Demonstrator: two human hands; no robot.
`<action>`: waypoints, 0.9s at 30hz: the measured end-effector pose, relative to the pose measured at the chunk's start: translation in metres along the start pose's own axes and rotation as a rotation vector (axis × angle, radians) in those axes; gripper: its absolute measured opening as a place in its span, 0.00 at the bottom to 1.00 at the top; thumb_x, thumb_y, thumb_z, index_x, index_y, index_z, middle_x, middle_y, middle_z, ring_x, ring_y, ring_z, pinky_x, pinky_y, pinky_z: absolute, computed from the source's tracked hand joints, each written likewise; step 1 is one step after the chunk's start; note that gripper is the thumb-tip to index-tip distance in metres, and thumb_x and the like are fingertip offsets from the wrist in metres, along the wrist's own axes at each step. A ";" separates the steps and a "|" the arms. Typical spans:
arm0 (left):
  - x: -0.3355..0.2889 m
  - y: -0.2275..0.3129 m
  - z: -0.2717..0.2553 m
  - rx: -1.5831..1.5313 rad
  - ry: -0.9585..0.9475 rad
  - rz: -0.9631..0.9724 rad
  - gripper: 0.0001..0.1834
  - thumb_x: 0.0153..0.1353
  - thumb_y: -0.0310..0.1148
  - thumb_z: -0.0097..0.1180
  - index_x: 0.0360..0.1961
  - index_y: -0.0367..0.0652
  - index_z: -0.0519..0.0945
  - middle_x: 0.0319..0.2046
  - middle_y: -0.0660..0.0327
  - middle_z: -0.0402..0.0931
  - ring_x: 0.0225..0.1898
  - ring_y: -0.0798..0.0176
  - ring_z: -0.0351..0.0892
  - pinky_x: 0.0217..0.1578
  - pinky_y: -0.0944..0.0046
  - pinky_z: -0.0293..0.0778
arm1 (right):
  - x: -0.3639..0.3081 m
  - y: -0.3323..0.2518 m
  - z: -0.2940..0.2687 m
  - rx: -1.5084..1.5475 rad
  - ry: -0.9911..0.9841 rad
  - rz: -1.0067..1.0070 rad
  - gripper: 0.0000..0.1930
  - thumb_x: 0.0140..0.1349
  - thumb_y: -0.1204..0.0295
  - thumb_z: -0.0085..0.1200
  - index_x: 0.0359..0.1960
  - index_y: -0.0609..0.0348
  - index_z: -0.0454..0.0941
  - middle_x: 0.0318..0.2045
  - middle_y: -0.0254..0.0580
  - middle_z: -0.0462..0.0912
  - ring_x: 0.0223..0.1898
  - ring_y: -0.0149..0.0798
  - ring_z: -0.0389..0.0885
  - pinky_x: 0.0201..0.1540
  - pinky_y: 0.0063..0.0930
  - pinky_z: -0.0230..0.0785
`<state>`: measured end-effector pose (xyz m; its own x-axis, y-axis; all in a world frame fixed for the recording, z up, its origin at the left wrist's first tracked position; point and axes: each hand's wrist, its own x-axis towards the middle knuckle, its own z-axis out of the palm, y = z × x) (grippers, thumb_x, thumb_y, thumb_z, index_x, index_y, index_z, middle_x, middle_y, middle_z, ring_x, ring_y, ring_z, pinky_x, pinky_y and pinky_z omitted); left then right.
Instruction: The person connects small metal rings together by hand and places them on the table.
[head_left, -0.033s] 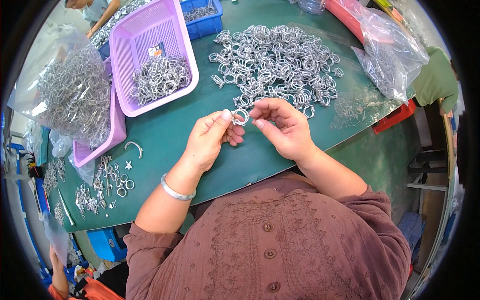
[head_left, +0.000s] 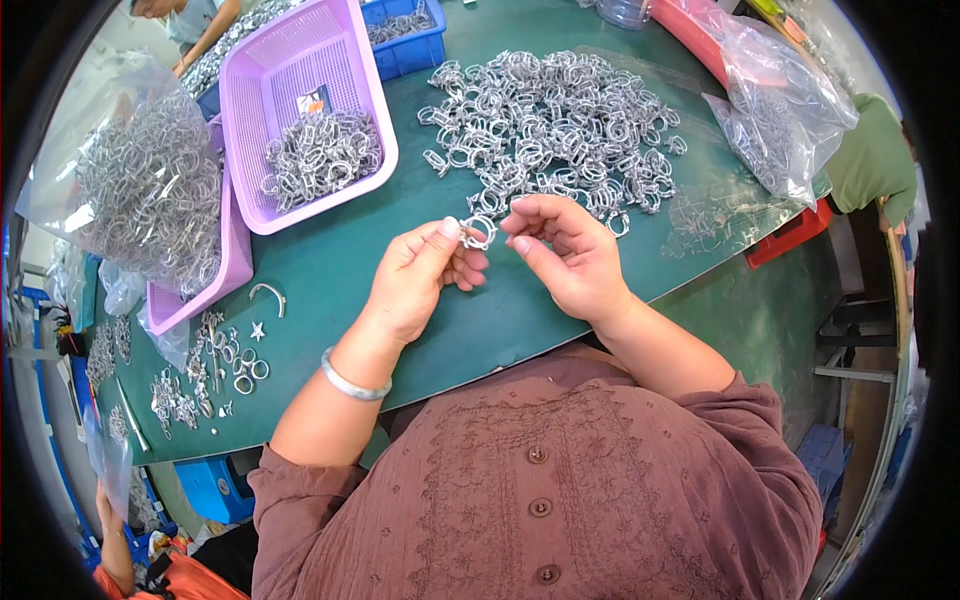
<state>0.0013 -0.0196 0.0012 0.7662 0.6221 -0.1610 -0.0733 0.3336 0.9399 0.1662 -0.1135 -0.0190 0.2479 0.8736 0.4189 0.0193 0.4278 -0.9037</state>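
Observation:
My left hand [head_left: 418,268] pinches a silver metal ring [head_left: 478,232] between thumb and fingers, above the table in front of my chest. The ring's open loop points toward my right hand [head_left: 565,255]. That hand is just beside the ring, its fingers loosely curled and the thumb apart from them; nothing shows in it. Beyond both hands spreads a wide pile of similar silver ring-shaped pieces [head_left: 555,125] on the green table [head_left: 440,345].
A lilac basket [head_left: 375,150] with more silver pieces stands at the left, beside a full clear bag [head_left: 140,180]. Loose rings and a star [head_left: 257,331] lie near the left edge. A blue bin [head_left: 410,45] sits behind; another clear bag [head_left: 770,120] lies at right.
My left hand and the ring have shifted very slightly to the left. At the lower left, another person's hand and a clear plastic sheet have moved a little.

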 end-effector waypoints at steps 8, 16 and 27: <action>0.009 0.052 -0.058 -0.242 0.464 0.346 0.25 0.66 0.50 0.38 0.43 0.36 0.73 0.29 0.56 0.76 0.30 0.64 0.76 0.32 0.67 0.71 | 0.004 0.002 0.001 -0.029 0.104 -0.023 0.15 0.59 0.85 0.45 0.48 0.66 0.68 0.41 0.42 0.76 0.43 0.31 0.74 0.48 0.24 0.69; 0.012 0.035 -0.032 0.158 0.359 0.390 0.14 0.62 0.33 0.51 0.46 0.37 0.75 0.28 0.60 0.76 0.24 0.67 0.74 0.27 0.71 0.71 | 0.006 0.003 0.002 -0.047 0.162 -0.031 0.12 0.56 0.85 0.48 0.42 0.64 0.72 0.37 0.38 0.76 0.37 0.28 0.74 0.42 0.20 0.68; 0.056 0.010 0.017 1.165 0.224 0.722 0.14 0.47 0.28 0.61 0.38 0.43 0.78 0.35 0.56 0.71 0.38 0.52 0.71 0.38 0.59 0.70 | 0.007 0.004 -0.001 -0.094 0.172 -0.045 0.10 0.55 0.85 0.48 0.40 0.64 0.73 0.35 0.37 0.75 0.35 0.27 0.74 0.39 0.19 0.68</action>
<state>0.0540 0.0065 0.0063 0.6611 0.5381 0.5228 0.2487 -0.8146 0.5240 0.1689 -0.1056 -0.0193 0.4062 0.7983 0.4446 0.1227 0.4345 -0.8923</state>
